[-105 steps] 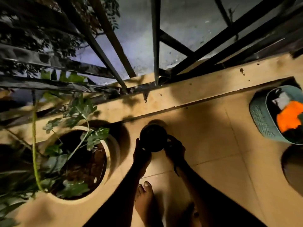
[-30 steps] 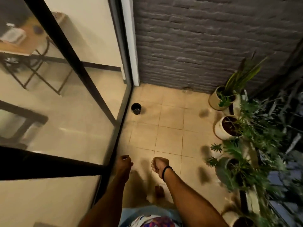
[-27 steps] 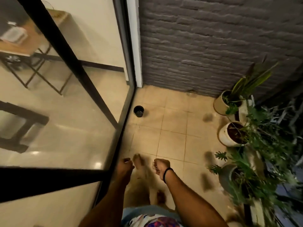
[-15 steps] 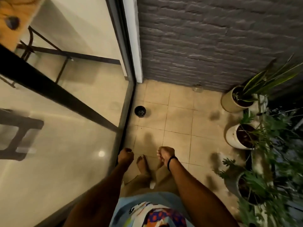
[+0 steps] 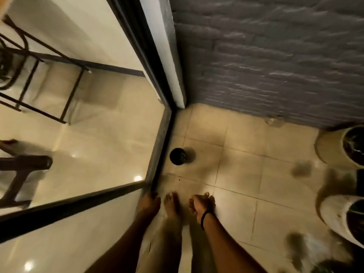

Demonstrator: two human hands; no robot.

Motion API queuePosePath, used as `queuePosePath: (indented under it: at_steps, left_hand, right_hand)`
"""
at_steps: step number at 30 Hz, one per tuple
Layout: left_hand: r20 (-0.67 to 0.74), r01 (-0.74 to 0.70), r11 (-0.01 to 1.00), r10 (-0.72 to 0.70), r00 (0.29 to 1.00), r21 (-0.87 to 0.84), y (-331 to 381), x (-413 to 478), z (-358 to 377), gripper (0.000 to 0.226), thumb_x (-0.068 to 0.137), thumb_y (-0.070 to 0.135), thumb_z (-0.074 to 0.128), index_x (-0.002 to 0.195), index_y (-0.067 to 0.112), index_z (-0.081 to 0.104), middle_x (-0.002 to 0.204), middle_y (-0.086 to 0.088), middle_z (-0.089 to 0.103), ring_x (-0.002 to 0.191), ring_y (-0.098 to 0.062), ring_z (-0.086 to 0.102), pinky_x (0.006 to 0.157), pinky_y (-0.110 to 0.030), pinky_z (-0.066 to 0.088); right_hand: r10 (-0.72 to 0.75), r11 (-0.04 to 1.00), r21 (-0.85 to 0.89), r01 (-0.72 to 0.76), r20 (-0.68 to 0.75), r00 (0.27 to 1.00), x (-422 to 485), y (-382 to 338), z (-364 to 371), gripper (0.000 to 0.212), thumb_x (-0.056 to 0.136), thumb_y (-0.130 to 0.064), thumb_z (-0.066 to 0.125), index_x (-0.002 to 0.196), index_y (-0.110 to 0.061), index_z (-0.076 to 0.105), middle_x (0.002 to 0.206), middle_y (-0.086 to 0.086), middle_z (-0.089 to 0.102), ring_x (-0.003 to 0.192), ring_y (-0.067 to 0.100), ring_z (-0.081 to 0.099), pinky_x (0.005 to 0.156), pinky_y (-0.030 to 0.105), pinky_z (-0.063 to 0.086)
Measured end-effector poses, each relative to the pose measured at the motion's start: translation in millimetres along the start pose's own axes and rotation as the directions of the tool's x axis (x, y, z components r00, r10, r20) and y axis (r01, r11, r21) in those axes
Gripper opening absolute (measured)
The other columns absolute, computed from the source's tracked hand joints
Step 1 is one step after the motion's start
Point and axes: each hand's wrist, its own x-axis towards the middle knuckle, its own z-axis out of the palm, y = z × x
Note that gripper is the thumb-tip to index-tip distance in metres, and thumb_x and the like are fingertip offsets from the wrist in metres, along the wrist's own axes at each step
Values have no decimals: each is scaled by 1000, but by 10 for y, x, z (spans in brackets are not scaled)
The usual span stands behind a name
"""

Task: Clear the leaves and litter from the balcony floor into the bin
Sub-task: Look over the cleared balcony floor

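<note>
Beige tiled floor (image 5: 236,170), grey brick wall (image 5: 275,56), glass door (image 5: 98,144), perhaps a chair (image 5: 72,91) inside.

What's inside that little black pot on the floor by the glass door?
The small black pot stands upright beside the track of the glass door. Inside, only darkness shows; whether it holds soil, litter or nothing cannot be told in this dim, blurred view.
</note>
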Motion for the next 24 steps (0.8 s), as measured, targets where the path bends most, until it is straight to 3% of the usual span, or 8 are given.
queuePosePath:
  at_steps: [5,8,11,13,15,17,19,24]
  left_hand:
    - [-26,54,998,-55,998,-40,396,1335,479,26,90,19,62,114,12,64,104,-15,70,98,-33,68,89,-48,57]
    - [-33,87,993,-89,995,-76,615,2127,810,31,92,17,61,123,14,61,115,-15,67,91,-24,65,68,-32,54]
    - [-60,116,992,-118,991,-41,705,2914,1154,52,93,17,61,143,10,48,138,-15,54,117,-30,57,80,-33,47]
    - [-53,147,988,-149,987,-42,724,3328,1322,69,93,20,62,155,14,31,154,-16,38,136,-35,44,100,-41,43]
    - [-10,186,982,-187,982,-39,689,3692,1441,80,94,19,60,160,22,16,160,-15,27,140,-38,37,107,-45,41]
    - [75,196,976,-189,979,-98,647,3900,1486,81,94,14,58,160,29,13,154,-14,34,130,-39,47,97,-45,49]
    - [160,197,970,-174,972,-141,597,4038,1522,71,96,8,53,156,30,24,137,-9,47,109,-30,56,82,-40,53]
    - [182,205,967,-176,967,-154,542,3826,1401,55,93,4,56,140,32,49,114,-16,65,84,-24,63,60,-32,52]
  right_hand:
    - [-44,997,-59,42,-42,998,1291,-565,313,20,88,-7,55,71,-8,64,63,9,64,54,20,56,45,23,41]
    - [-100,985,-150,91,-54,993,2451,-716,549,17,78,-20,53,70,-10,64,80,15,72,76,32,69,65,42,60]
    - [-217,916,-359,178,-72,973,3041,-981,800,21,82,-25,49,70,-15,62,96,19,71,91,38,67,78,48,56]
    - [-289,849,-472,239,-36,957,3296,-1121,960,22,95,-25,53,99,-11,69,115,17,67,108,36,62,84,40,48]
    - [-317,794,-550,259,-11,948,3645,-1135,1089,47,96,-29,58,138,-8,51,138,16,55,127,34,50,100,38,42]
    - [-325,739,-612,283,44,945,3858,-1077,1168,56,96,-28,58,147,-12,41,143,16,50,133,35,46,106,41,40]
    - [-326,731,-617,291,59,944,3979,-983,1207,45,97,-22,56,141,-13,50,136,13,58,128,34,51,103,40,43]
    - [-332,831,-499,246,-90,939,3583,-881,1065,36,100,-24,49,134,-14,59,132,12,62,122,31,56,101,38,46]
